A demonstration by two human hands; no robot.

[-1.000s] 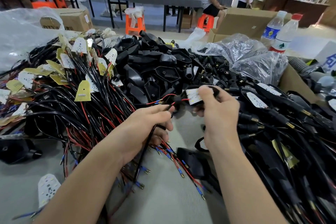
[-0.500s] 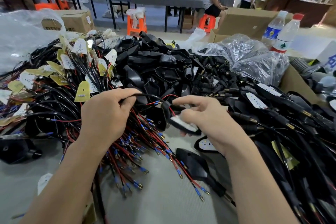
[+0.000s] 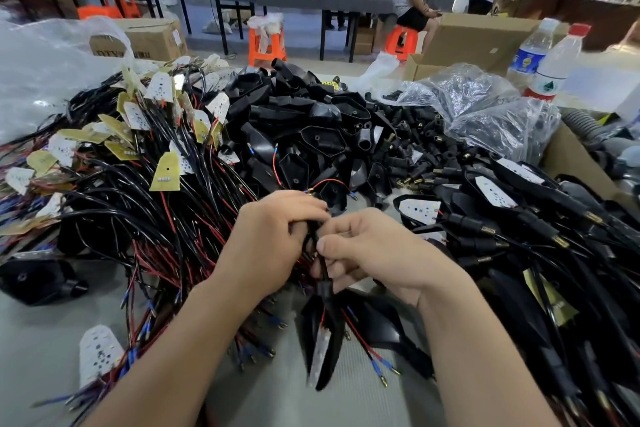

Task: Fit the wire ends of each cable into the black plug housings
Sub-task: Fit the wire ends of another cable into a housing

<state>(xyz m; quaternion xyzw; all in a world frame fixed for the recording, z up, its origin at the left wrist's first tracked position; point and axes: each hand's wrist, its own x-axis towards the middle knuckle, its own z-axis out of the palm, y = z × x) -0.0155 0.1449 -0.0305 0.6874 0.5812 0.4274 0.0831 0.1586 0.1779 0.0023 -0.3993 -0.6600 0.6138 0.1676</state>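
On a grey work table (image 3: 242, 395) heaped with parts, a person's left hand (image 3: 266, 243) curls round a black cable (image 3: 325, 274) while the right hand (image 3: 377, 250) pinches it just beside, a black plug housing (image 3: 332, 322) hanging from it below. Beyond lie a tangle of red-and-black cables (image 3: 156, 218) at left and loose housings (image 3: 304, 128) in the middle. Farther right, clear plastic bags (image 3: 485, 114) hold small black parts, with two water bottles (image 3: 554, 62) and a cardboard box (image 3: 485, 42) behind.
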